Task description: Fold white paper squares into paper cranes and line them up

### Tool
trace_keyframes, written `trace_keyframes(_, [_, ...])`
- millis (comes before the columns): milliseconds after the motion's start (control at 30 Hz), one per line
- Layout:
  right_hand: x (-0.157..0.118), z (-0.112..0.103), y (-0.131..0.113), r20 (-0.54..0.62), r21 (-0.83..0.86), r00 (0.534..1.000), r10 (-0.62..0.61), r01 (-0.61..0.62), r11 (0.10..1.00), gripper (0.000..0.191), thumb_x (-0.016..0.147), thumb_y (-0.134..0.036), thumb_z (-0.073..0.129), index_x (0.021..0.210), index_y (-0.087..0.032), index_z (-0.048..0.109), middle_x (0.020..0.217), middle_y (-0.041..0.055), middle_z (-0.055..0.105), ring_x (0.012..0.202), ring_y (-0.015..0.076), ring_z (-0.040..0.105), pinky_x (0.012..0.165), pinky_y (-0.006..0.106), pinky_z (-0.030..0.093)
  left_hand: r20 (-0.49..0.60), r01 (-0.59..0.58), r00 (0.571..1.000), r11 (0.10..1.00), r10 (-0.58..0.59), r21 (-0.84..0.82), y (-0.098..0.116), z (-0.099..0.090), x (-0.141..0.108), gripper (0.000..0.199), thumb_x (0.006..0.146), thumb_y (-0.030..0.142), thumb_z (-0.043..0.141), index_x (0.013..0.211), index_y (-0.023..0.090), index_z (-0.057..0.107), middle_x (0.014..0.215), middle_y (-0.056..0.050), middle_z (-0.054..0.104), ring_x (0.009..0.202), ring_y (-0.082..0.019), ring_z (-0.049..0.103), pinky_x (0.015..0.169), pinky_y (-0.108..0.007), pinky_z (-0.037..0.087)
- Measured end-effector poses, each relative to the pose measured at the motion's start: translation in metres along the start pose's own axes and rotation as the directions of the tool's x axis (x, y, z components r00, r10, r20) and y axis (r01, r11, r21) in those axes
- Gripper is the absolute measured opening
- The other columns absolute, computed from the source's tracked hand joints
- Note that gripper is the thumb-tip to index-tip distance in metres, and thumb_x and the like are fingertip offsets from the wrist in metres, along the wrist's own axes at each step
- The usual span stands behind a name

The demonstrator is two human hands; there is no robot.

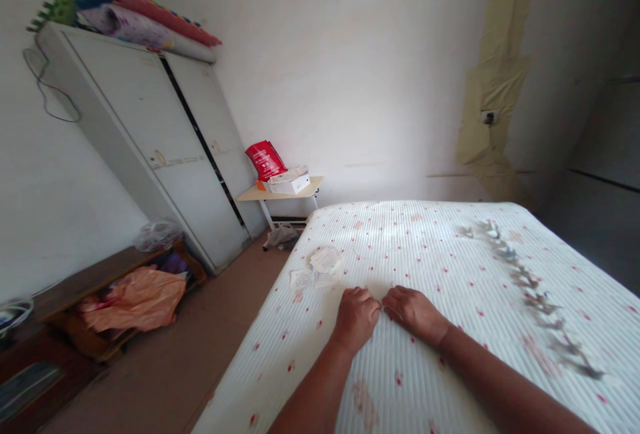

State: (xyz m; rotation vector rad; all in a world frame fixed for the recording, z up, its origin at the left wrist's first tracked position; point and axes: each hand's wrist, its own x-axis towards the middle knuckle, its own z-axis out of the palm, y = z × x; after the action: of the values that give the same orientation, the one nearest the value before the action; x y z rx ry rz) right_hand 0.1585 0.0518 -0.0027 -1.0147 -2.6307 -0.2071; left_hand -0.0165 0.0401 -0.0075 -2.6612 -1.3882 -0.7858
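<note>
My left hand point(357, 317) and my right hand point(417, 314) are close together over the middle of a white ribbed mattress point(400, 381) with red spots. Fingers on both hands are curled and pinched, with the fingertips nearly meeting. Whatever they hold is small and mostly hidden by the fingers. Just beyond my left hand lie several pieces of printed paper point(326, 261), whitish with lines of text. To the right of my right hand, a slanting row of small dark-and-white pointed objects point(537, 301) stands on the mattress, blurred; they look like folded paper.
A small table point(313, 187) beyond the mattress carries a red bag point(266, 159) and a white box point(290, 184). Left are a grey cabinet point(135, 107) with rolled mats point(150, 34) on top, and a low wooden bench point(115, 274) with an orange plastic bag point(137, 297).
</note>
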Motion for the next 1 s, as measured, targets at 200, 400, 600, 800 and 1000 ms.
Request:
trace_keyframes(200, [-0.003,0.001,-0.002,-0.034,0.070,0.998,0.052,-0.049,0.996,0.021,0.089,-0.020,0.044,0.074,-0.017,0.059,0.075,0.0023,0.059,0.069,0.0132,0.052,0.063,0.024,0.037,-0.023,-0.009,1.000,1.000,0.009,-0.012,0.000,0.000,-0.001,0.010,0.076,0.016,0.059,0.067,0.019,0.062,0.069,-0.001,0.059,0.074,-0.015,0.052,0.071,-0.029,0.035])
trace_keyframes(400, [-0.003,-0.001,-0.006,-0.038,0.194,0.987,0.159,-0.149,0.970,0.024,0.086,-0.015,0.044,0.068,-0.017,0.060,0.075,0.0021,0.056,0.072,0.0120,0.053,0.065,0.021,0.038,-0.031,0.028,0.999,0.998,-0.029,-0.048,-0.001,0.002,-0.001,0.012,0.076,0.015,0.058,0.065,0.019,0.063,0.067,-0.001,0.059,0.075,-0.015,0.053,0.073,-0.030,0.035])
trace_keyframes(600, [-0.002,0.006,-0.006,-0.020,0.188,0.977,0.211,-0.204,0.961,0.023,0.084,-0.011,0.043,0.070,-0.017,0.061,0.074,0.0030,0.056,0.072,0.0135,0.052,0.066,0.023,0.038,0.003,0.088,0.996,0.993,-0.088,-0.075,0.001,0.001,-0.001,0.013,0.076,0.016,0.058,0.065,0.020,0.065,0.069,-0.001,0.060,0.076,-0.014,0.053,0.075,-0.029,0.036])
trace_keyframes(800, [0.004,0.004,-0.009,0.075,0.213,0.946,0.316,-0.325,0.922,0.024,0.081,-0.009,0.042,0.069,-0.016,0.062,0.075,0.0037,0.057,0.073,0.0135,0.054,0.066,0.022,0.037,0.002,0.183,0.983,0.975,-0.184,-0.130,0.002,0.004,-0.001,0.012,0.075,0.015,0.057,0.068,0.021,0.066,0.074,0.000,0.061,0.077,-0.013,0.053,0.075,-0.027,0.036])
trace_keyframes(1000, [0.013,-0.007,-0.010,0.195,0.266,0.890,0.413,-0.453,0.851,0.023,0.078,-0.009,0.043,0.068,-0.015,0.063,0.076,0.0039,0.060,0.070,0.0117,0.055,0.063,0.020,0.036,0.007,0.280,0.960,0.951,-0.281,-0.135,0.007,0.003,0.000,0.011,0.074,0.015,0.056,0.067,0.020,0.064,0.078,0.000,0.060,0.081,-0.014,0.053,0.077,-0.026,0.036])
